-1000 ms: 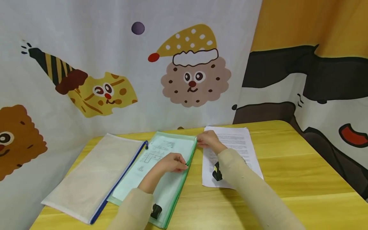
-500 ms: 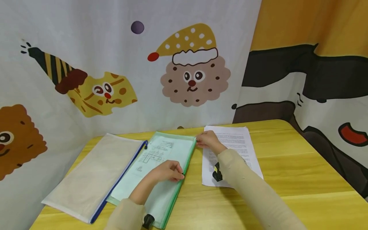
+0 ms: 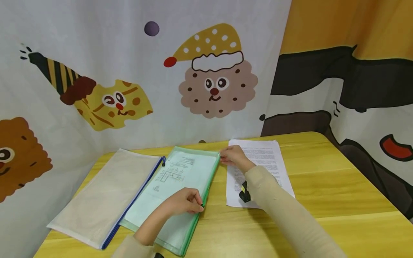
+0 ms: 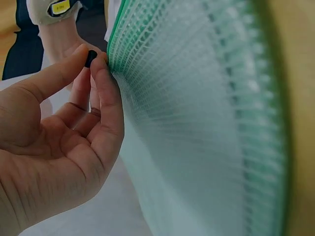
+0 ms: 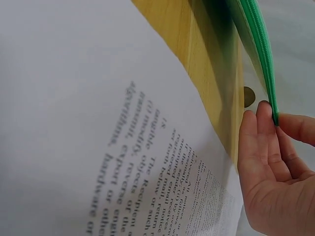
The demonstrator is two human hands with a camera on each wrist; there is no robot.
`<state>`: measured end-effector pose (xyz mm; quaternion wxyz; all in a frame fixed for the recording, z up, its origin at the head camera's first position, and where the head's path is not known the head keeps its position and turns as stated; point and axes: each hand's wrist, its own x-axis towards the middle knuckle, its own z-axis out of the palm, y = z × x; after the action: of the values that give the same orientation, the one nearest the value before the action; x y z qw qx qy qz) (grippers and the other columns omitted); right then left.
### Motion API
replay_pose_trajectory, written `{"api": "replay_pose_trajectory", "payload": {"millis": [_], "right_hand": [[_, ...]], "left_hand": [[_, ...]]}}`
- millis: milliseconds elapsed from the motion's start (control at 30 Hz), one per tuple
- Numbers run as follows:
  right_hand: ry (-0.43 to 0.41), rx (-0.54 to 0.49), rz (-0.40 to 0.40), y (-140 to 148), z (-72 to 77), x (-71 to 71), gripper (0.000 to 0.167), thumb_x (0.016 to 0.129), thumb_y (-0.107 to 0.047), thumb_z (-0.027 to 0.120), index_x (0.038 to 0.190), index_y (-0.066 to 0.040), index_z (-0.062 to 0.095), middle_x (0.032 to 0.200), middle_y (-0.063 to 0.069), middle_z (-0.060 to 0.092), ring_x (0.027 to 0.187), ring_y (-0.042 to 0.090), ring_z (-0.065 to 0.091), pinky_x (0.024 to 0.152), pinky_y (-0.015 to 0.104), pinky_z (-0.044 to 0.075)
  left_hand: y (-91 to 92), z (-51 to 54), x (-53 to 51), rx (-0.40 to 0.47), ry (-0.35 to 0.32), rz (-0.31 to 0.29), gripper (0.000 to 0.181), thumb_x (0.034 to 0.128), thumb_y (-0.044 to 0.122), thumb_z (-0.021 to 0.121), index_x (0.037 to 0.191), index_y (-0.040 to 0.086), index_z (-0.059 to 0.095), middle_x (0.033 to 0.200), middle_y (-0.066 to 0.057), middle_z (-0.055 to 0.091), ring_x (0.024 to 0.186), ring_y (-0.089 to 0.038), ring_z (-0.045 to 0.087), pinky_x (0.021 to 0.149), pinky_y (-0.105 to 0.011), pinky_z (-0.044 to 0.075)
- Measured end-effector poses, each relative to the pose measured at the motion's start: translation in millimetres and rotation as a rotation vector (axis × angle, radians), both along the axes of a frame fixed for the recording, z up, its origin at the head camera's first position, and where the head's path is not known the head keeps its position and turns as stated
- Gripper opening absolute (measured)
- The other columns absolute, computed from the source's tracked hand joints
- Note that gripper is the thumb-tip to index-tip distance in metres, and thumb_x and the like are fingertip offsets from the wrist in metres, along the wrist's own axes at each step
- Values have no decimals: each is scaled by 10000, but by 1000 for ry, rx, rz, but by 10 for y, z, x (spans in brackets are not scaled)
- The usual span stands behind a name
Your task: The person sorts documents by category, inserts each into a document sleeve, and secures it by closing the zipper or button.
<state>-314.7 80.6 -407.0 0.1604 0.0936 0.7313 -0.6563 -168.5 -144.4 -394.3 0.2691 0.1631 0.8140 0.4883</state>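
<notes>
A green mesh zipper pouch [image 3: 180, 161] with a printed sheet inside lies on the table, its zipper edge facing right. My left hand [image 3: 184, 201] pinches the small black zipper pull [image 4: 90, 58] between thumb and forefinger, partway down that edge. At the pouch's far right corner, my right hand [image 3: 237, 157] pinches the end of the green zipper [image 5: 266, 54]. Under the right forearm lies a printed paper [image 3: 258, 154], partly covered by the sleeve.
Left of the green pouch lies a whitish pouch [image 3: 106, 200] with a blue zipper edge, close against it. The yellow wood-grain table [image 3: 338, 186] extends to the right. Behind it hangs a cartoon-print curtain [image 3: 129, 43].
My left hand has drawn the zipper pull along the pouch edge toward the near side. The right hand has stayed at the far corner. The head view has shifted slightly.
</notes>
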Motion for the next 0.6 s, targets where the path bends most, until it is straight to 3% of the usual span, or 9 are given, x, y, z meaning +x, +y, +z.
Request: {"api": "replay_pose_trajectory", "payload": {"millis": [367,600], "right_hand": [[4,-2,3,3,7,5,321,937,-21,616,1239,87,614,725,5,639,681,108,646,897,369,589],[6,-4,4,23,7,7,328,941,-23,614,1251,86,611,743,6,648,693,104,650,924,377,579]], "left_hand": [[-90,47,242,-21,-45,-15,129,875,82,724,904,7,623,704,25,584,684,-118,565,667,-279,502],[-130,66,392,-28,-57,-53,127,868,78,729,889,10,623,722,14,575,677,-124,525,629,-255,441]]}}
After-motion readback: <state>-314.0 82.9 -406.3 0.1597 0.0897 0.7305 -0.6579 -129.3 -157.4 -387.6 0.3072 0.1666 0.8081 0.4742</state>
